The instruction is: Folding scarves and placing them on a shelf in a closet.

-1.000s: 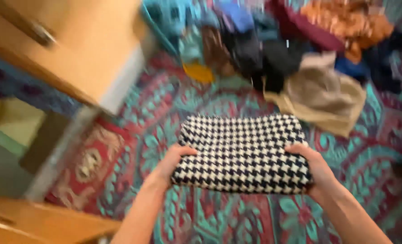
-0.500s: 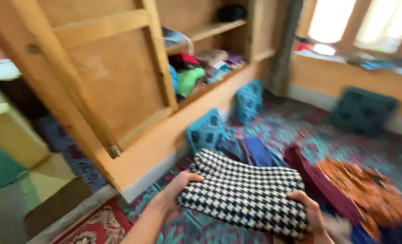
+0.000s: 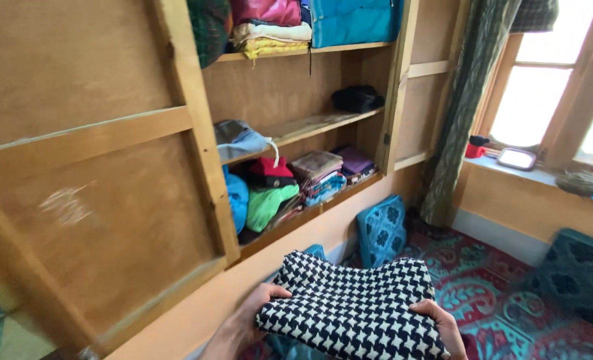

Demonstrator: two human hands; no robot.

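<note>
A folded black-and-white checked cloth (image 3: 353,310) lay flat across both hands at the near edge of the view, in front of the open wooden cupboard (image 3: 196,133). The left hand (image 3: 246,320) was closed on its left edge, thumb on top and fingers underneath; the right hand (image 3: 436,323) gripped the right edge the same way. The cloth looked thick, soft and fairly light, likely to sag or unfold if held at one side only, so support under both ends suited it. The middle shelf (image 3: 316,123) had open room between a grey bundle (image 3: 240,140) at its left and a dark bundle (image 3: 356,99) far right. The lower shelf was crowded with folded clothes (image 3: 316,175). The cupboard door frame stood close on the left.
</note>
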